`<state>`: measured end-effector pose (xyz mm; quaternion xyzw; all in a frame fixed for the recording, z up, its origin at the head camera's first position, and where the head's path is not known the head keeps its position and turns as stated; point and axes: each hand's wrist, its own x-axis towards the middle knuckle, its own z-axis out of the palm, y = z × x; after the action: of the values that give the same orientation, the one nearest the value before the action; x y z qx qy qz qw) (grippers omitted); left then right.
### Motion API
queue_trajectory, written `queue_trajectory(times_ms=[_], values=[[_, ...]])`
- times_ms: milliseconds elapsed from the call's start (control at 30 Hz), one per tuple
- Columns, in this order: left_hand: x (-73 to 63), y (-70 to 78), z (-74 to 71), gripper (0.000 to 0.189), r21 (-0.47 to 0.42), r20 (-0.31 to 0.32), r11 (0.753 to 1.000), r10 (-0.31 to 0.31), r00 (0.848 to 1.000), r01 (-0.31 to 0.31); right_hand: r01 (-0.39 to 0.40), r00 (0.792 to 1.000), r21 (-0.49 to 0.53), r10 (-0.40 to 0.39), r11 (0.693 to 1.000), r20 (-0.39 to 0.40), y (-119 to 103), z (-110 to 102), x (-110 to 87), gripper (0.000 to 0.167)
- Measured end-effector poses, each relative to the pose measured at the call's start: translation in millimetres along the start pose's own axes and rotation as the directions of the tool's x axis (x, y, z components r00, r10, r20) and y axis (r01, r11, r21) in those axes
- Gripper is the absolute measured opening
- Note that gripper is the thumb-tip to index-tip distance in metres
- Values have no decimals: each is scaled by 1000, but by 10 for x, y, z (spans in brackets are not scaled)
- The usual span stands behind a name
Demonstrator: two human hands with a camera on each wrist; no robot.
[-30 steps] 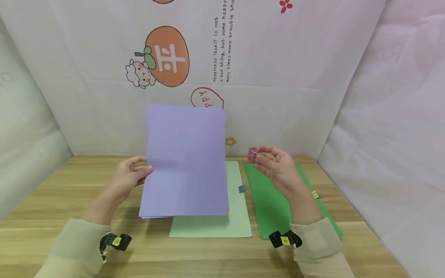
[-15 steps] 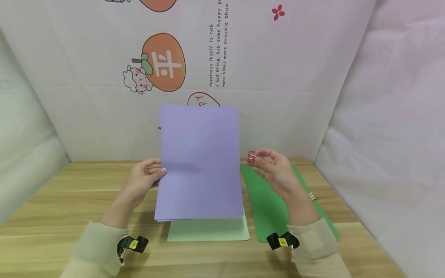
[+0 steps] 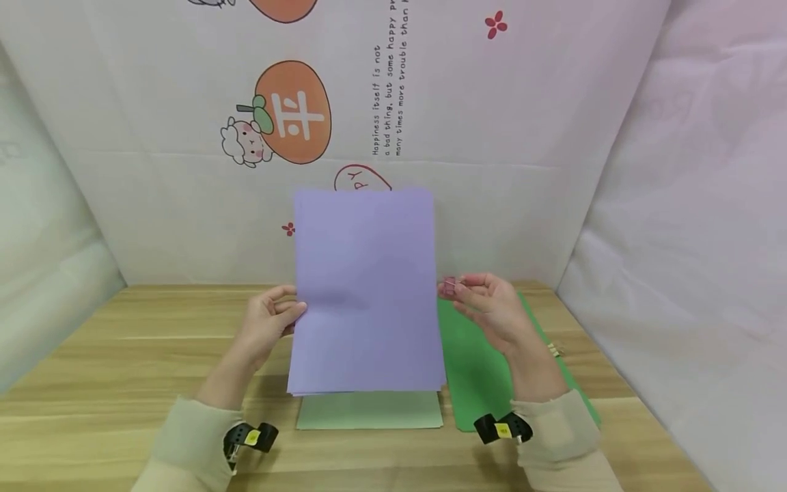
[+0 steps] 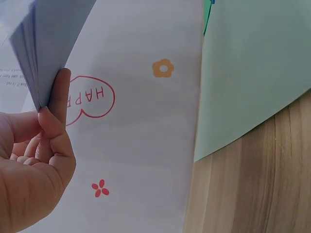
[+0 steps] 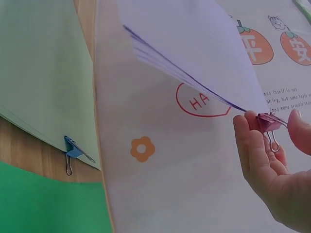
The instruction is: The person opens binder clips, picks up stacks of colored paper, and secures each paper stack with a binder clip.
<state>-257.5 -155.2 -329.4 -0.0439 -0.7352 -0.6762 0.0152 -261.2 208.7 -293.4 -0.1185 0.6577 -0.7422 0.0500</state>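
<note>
A stack of purple paper sheets [image 3: 369, 294] is held up off the table, pinched at its left edge by my left hand [image 3: 270, 321]. In the left wrist view the thumb and fingers of my left hand [image 4: 39, 165] close on the layered edge. My right hand [image 3: 492, 307] holds a pink binder clip [image 3: 450, 285] by the stack's right edge. Seen from the right wrist, the pink binder clip [image 5: 268, 121] sits at the sheets' edge, its wire handles between thumb and fingers; whether it grips the paper I cannot tell.
Pale green paper [image 3: 369, 411] lies under the raised stack, with a blue binder clip [image 5: 73, 148] on its edge. To the right is a green sheet or stack [image 3: 482, 369] with a yellowish binder clip [image 3: 555, 350]. White printed cloth [image 3: 492, 137] hangs behind the wooden table [image 3: 154, 362].
My left hand has carried the purple stack rightward, bringing its right edge up to the pink binder clip. The stack now covers the blue clip in the head view. My right hand has barely moved.
</note>
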Motion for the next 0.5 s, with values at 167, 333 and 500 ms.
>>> queue_trajectory(times_ms=[167, 333, 500], values=[[4, 1, -6, 31, 21, -4, 999, 36, 999, -36, -27, 999, -42, 26, 999, -26, -10, 0, 8, 19], [-20, 23, -19, 33, 25, -3, 998, 57, 998, -57, -65, 998, -60, 64, 996, -22, 26, 7, 11, 11], [-60, 34, -18, 32, 28, -1, 997, 65, 998, -65, -104, 994, -45, 104, 994, -17, 66, 13, 21, 11]])
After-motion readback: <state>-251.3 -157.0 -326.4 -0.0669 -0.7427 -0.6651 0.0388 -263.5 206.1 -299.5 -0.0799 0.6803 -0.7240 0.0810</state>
